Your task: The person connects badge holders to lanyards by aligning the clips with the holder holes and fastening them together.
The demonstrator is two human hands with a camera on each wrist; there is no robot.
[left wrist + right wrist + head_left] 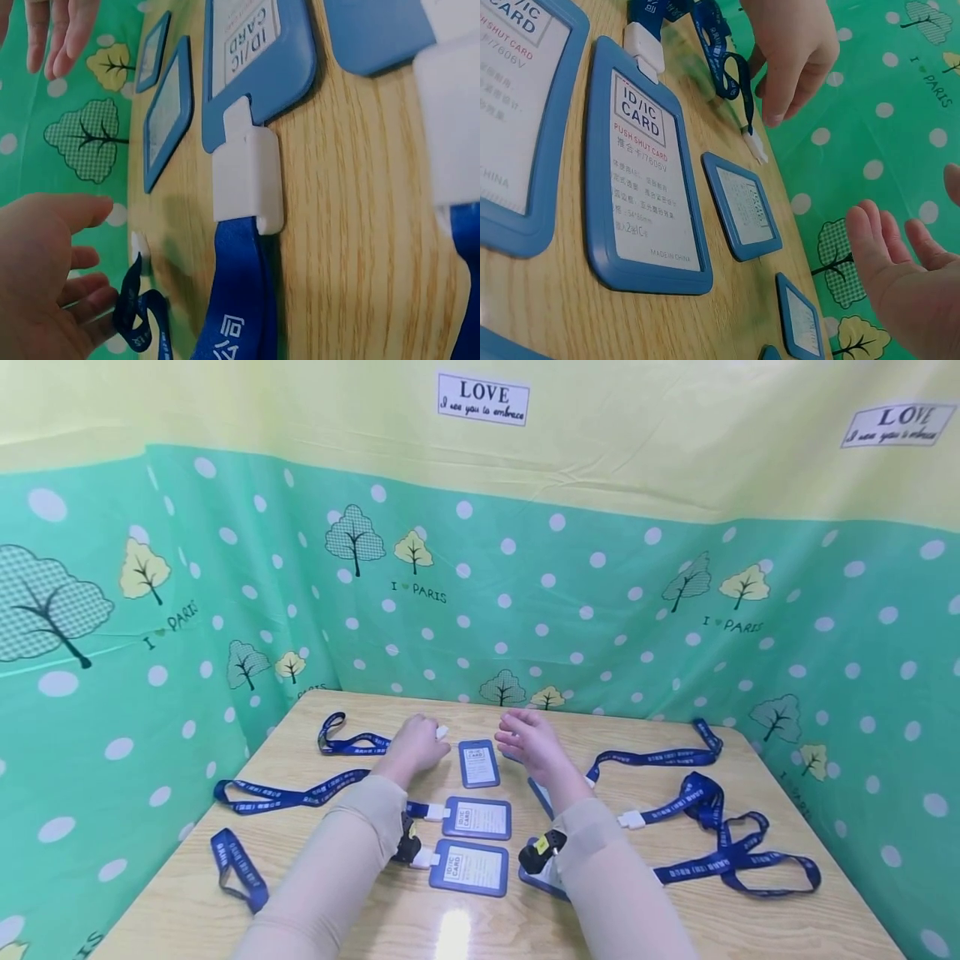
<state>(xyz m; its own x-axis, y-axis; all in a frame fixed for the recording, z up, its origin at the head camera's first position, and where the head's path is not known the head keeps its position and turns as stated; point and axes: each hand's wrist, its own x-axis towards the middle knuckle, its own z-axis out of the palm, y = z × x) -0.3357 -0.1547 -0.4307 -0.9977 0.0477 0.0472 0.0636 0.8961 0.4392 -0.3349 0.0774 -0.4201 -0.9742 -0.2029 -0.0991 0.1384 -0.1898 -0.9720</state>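
Observation:
My left hand [422,745] is over the far left of the table, fingers loosely bent and thumb apart. Beside its fingers a blue lanyard [135,304] ends in a white clip [755,145]; in the left wrist view the fingertips overlap the strap, and contact is unclear. Just right of it lies a blue ID card holder [478,763] with no clip on it. My right hand [534,743] hovers with slightly curved fingers and holds nothing. Beneath it another card holder [801,316] is partly hidden in the head view.
Nearer me, two card holders [477,818] [469,867] lie clipped to blue lanyards. Further holders [543,881] sit under my right forearm, partly covered. Lanyards [701,802] sprawl at the right. A printed green curtain [600,635] stands behind the wooden table [795,927].

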